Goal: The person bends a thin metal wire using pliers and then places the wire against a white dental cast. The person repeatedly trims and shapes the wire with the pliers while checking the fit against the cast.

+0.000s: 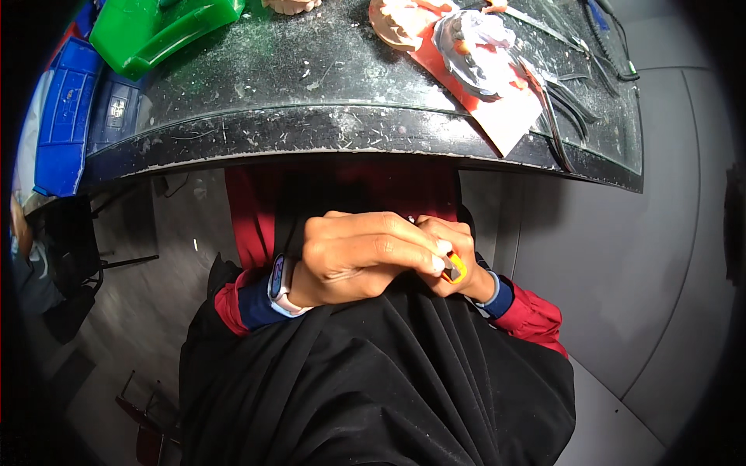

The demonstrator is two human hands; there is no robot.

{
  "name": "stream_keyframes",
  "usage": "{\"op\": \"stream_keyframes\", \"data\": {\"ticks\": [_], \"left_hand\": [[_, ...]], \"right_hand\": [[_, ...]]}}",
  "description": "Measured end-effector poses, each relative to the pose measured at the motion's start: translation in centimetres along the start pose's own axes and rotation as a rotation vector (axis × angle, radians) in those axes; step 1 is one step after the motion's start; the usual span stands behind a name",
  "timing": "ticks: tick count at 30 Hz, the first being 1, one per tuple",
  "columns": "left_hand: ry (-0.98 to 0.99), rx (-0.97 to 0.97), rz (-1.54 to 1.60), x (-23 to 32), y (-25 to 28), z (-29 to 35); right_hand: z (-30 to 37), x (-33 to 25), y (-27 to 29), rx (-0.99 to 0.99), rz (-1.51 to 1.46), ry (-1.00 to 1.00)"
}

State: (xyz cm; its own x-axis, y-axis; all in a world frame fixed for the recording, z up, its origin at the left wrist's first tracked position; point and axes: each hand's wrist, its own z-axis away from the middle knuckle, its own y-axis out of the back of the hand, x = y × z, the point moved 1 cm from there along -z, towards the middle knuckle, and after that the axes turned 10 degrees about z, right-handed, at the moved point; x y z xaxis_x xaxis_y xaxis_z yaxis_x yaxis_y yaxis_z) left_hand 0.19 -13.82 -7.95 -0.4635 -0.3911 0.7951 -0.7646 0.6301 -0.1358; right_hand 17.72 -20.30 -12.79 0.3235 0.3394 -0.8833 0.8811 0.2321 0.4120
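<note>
Both hands meet in front of me, below the table edge and over my black-clad lap. My left hand (357,252), with a smartwatch (281,281) on its wrist, is closed, its fingertips pressed together against my right hand. My right hand (449,233) is curled shut around a small yellow-edged object with a dark middle (455,269), which sticks out beside the left fingertips. Most of that object is hidden, so its kind does not show. A tiny shiny tip (412,220) shows between the two hands; whether it belongs to the same object is unclear.
On the scuffed black table (311,132) lie a green plastic tray (171,35), a plaster cast (398,23), a crumpled silvery wrapped lump (475,54) on an orange-and-white card (509,128), and several pliers (556,116). Blue bins (66,116) stand left; a person sits farther left.
</note>
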Motion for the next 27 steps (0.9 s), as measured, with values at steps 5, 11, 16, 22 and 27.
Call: {"op": "stream_keyframes", "data": {"ticks": [5,11,16,22,27], "left_hand": [[0.055,0.109,0.117,1.5,0.2,-1.1],[-0.023,0.237,0.312,2.0,0.7,-1.1],[-0.039,0.278,0.377,2.4,0.2,-1.6],[0.033,0.287,0.322,2.9,0.4,-1.5],[0.008,0.284,0.336,2.5,0.7,-2.1]], "right_hand": [[-0.4,-3.9,3.2,0.177,0.053,-0.146],[-1.1,-6.6,10.1,0.405,0.534,0.113],[-3.6,-7.4,17.1,0.82,0.974,-0.145],[-4.4,-1.9,24.4,0.568,1.135,-0.303],[-6.5,-5.0,20.2,0.679,1.16,-0.091]]}}
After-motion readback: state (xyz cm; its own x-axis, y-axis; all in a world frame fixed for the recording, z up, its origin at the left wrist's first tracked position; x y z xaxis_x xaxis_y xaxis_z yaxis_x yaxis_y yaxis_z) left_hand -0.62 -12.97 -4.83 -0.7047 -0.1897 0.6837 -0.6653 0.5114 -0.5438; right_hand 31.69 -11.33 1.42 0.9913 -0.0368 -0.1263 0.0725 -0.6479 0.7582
